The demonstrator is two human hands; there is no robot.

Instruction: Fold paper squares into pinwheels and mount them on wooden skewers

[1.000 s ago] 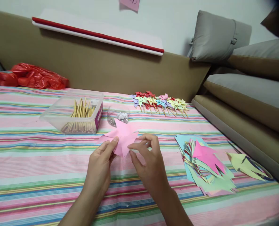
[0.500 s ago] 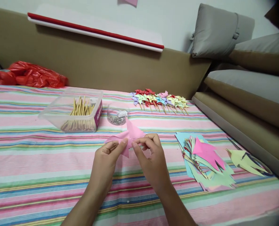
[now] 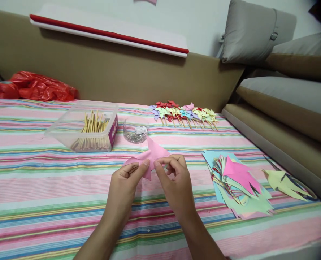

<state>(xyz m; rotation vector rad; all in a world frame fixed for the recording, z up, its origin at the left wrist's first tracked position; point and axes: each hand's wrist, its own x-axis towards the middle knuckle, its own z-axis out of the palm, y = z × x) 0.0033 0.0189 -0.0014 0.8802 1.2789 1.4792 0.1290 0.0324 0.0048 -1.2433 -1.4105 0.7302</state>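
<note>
A pink paper pinwheel (image 3: 155, 150), its blades partly folded in, is held up between both hands above the striped cloth. My left hand (image 3: 128, 177) pinches it near the centre from the left, thumb on top. From the right, my right hand (image 3: 173, 171) grips the paper close to the middle between thumb and forefinger. Whether a pin is between the fingertips I cannot make out. Just beyond the pinwheel stands a clear round tub (image 3: 135, 131) with small metal pins in it. A clear plastic box (image 3: 65, 133) of wooden sticks is to its left.
Several pinwheels on sticks (image 3: 186, 112) lie at the back. Cut coloured paper (image 3: 238, 184) is piled on the right, beside a yellow cut sheet (image 3: 286, 185) lying over scissors. Stacked cushions (image 3: 285, 119) border the right side; a red plastic bag (image 3: 41, 86) lies back left.
Both hands and the pink pinwheel have shifted very slightly to the right in view. The grip looks the same, and the camera's view has moved a little.
</note>
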